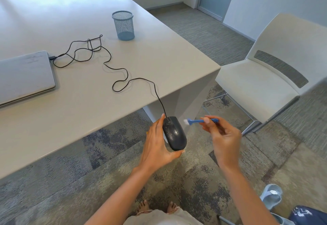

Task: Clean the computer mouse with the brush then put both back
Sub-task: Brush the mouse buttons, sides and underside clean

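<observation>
Head camera view shows a black wired computer mouse (174, 133) held in the air just off the near corner of the table (92, 90), over the patterned carpet (109, 162). It sits in the left hand (157, 145), fingers wrapped around its left side and tail end with the thumb under the rear, buttons and scroll wheel facing up. Just beside it to the right, not touching, the right hand (223, 139) pinches a small blue brush (201, 121) between its fingers, the pale bristle tip pointing left toward the mouse's front. The mouse's black cable (122, 76) runs back over the table edge in loose loops to a closed grey laptop (24, 76) at the left. Farther back on the table stands a blue mesh pen cup (123, 25). A white chair (261, 76) sits at the right, well apart from the hands
</observation>
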Demonstrator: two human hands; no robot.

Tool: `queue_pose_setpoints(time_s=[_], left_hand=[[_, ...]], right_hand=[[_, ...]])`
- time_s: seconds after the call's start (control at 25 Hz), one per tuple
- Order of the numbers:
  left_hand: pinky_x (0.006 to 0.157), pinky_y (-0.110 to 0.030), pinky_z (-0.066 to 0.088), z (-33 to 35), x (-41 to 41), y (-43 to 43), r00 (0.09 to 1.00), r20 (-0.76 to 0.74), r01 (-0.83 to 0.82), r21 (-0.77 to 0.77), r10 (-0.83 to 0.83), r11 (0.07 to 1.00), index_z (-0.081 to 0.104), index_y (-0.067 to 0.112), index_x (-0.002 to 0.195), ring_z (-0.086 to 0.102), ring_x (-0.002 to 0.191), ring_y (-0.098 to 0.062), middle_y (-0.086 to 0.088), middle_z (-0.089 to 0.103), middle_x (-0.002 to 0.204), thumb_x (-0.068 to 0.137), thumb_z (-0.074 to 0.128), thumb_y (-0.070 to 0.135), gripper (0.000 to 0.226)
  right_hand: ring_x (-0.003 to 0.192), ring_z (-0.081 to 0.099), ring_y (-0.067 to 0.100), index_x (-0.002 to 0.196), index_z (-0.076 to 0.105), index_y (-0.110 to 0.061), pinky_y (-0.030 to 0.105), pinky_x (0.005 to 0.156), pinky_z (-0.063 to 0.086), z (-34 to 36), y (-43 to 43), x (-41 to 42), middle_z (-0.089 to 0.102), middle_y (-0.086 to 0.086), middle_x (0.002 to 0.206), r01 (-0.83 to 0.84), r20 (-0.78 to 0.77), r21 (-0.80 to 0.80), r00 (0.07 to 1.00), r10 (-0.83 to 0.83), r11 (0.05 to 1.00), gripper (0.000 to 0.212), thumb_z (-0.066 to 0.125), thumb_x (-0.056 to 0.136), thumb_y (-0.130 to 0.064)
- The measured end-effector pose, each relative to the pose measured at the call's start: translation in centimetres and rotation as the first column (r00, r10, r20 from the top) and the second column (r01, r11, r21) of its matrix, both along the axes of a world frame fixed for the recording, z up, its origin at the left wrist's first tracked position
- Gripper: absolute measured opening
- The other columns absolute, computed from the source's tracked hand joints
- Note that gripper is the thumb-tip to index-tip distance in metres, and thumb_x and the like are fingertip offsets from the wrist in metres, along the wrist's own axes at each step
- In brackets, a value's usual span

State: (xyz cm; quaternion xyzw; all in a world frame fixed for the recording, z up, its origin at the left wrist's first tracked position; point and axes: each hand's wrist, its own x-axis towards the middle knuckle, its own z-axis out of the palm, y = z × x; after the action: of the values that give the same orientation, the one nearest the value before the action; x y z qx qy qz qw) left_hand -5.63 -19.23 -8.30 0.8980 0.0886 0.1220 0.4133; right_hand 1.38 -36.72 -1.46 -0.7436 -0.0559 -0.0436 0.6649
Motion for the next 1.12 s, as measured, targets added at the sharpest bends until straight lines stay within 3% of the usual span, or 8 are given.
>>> queue_pose_setpoints(time_s=[0.16,0.32,0.48,0.64,0.92,1.0,1.12], left_hand=[[0.106,-0.029,0.029,0.3,0.1,-0.3,0.998,-0.008,0.056,0.030,-0.056,0.998,-0.001,0.023,0.155,0.029,0.133,-0.014,-0.003,0.033,0.147,0.061,0.089,0.050,0.133],[0.110,-0.032,0.032,0.6,0.6,-0.1,0.998,-0.025,0.064,0.003,-0.064,0.998,-0.004,0.020,0.157,0.028,0.136,-0.017,-0.004,0.031,0.148,0.063,0.087,0.047,0.133],[0.109,-0.036,0.035,0.3,0.4,0.1,0.997,-0.049,0.053,-0.034,-0.055,0.998,-0.015,0.033,0.154,0.029,0.136,-0.019,0.000,0.029,0.147,0.063,0.086,0.049,0.136],[0.108,-0.030,0.030,0.4,0.4,-0.1,0.998,-0.047,0.027,-0.021,-0.028,0.999,-0.011,0.024,0.155,0.027,0.135,-0.017,-0.002,0.028,0.149,0.062,0.089,0.050,0.139],[0.109,-0.025,0.025,0.7,0.8,-0.2,0.999,-0.039,0.032,0.008,-0.032,0.999,-0.007,0.018,0.156,0.027,0.135,-0.015,-0.004,0.033,0.148,0.063,0.089,0.049,0.137],[0.113,-0.029,0.025,0.2,0.6,-0.1,0.998,-0.050,0.031,0.046,-0.028,0.998,-0.008,0.018,0.156,0.026,0.137,-0.015,-0.005,0.031,0.150,0.063,0.086,0.054,0.137],[0.115,-0.035,0.028,0.1,0.6,-0.3,0.998,-0.048,0.047,0.066,-0.044,0.997,-0.007,0.017,0.156,0.027,0.138,-0.018,-0.006,0.030,0.152,0.062,0.086,0.057,0.138]], right_hand=[[0.071,0.074,0.012,0.098,0.078,-0.009,0.035,0.065,0.061,1.8,3.0,2.0,0.078,0.000,0.084,-0.206,0.326,-0.398,0.879,0.348,0.894,0.013,0.073,0.087,-0.015],[0.076,0.072,0.010,0.098,0.077,-0.009,0.031,0.070,0.059,1.8,4.1,1.9,0.078,0.001,0.086,-0.285,0.335,-0.560,0.781,0.528,0.778,0.011,0.071,0.089,-0.013],[0.066,0.069,0.004,0.092,0.078,-0.016,0.020,0.061,0.055,1.4,4.4,0.3,0.076,-0.007,0.077,-0.312,0.281,-0.517,0.818,0.503,0.797,0.008,0.073,0.087,-0.011],[0.057,0.064,0.002,0.091,0.078,-0.013,0.015,0.053,0.050,2.2,4.6,1.8,0.074,-0.006,0.070,-0.180,0.341,-0.481,0.863,0.372,0.858,0.006,0.072,0.088,-0.011],[0.059,0.057,-0.001,0.092,0.077,-0.013,0.004,0.061,0.039,1.2,4.2,1.3,0.075,-0.003,0.074,-0.198,0.300,-0.633,0.828,0.474,0.748,0.009,0.069,0.091,-0.018],[0.057,0.060,-0.002,0.091,0.077,-0.014,0.009,0.056,0.045,1.7,3.5,1.3,0.076,-0.004,0.072,-0.231,0.282,-0.617,0.828,0.485,0.753,0.006,0.073,0.088,-0.017],[0.061,0.071,0.009,0.091,0.078,-0.013,0.027,0.056,0.056,2.5,3.5,2.1,0.076,-0.003,0.072,-0.222,0.272,-0.533,0.868,0.414,0.816,0.006,0.074,0.087,-0.015]])
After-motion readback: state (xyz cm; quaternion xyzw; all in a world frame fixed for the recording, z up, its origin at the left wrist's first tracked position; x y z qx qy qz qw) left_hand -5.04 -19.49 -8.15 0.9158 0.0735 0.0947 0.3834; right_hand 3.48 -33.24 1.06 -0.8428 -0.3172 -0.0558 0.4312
